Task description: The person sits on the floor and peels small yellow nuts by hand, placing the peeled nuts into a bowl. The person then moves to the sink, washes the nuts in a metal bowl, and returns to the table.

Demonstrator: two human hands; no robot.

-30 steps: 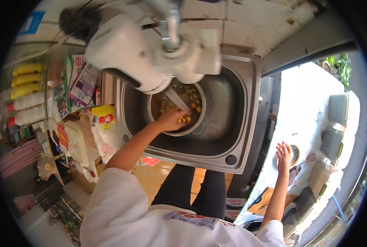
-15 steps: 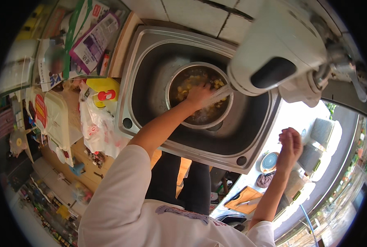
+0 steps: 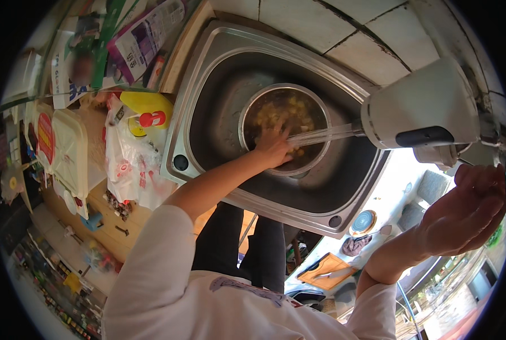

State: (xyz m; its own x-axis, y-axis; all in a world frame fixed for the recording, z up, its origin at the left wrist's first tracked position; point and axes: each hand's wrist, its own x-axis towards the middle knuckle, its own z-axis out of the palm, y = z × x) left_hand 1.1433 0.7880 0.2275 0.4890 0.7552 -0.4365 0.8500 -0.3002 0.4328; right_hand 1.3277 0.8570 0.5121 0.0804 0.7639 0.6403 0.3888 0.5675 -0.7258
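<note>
Inside the sink stands a round metal bowl (image 3: pixel 245 127), holding water and many small yellowish pieces (image 3: pixel 293 110). My left hand (image 3: pixel 273 146) is in the bowl, its fingers spread among the pieces and partly under water. A stream of water (image 3: pixel 324 135) runs from the pale faucet (image 3: pixel 420 107) into the bowl beside this hand. My right hand (image 3: pixel 465 212) is raised at the far right, close to the faucet's base. Its fingers are curled; whether they touch the faucet or hold anything is hidden.
The bowl sits within a metal sink (image 3: pixel 207 42). Left of it are a plastic bag (image 3: pixel 131 170), a yellow container with a red cap (image 3: pixel 151 110) and a cream lidded box (image 3: pixel 71 150). At the lower right lie a wooden cutting board (image 3: pixel 324 271), a dark cloth (image 3: pixel 356 245) and a blue round dish (image 3: pixel 364 221).
My right hand has risen and moved right, closer to the faucet. The left hand's fingers have spread inside the bowl. The view has shifted, with the faucet now further right.
</note>
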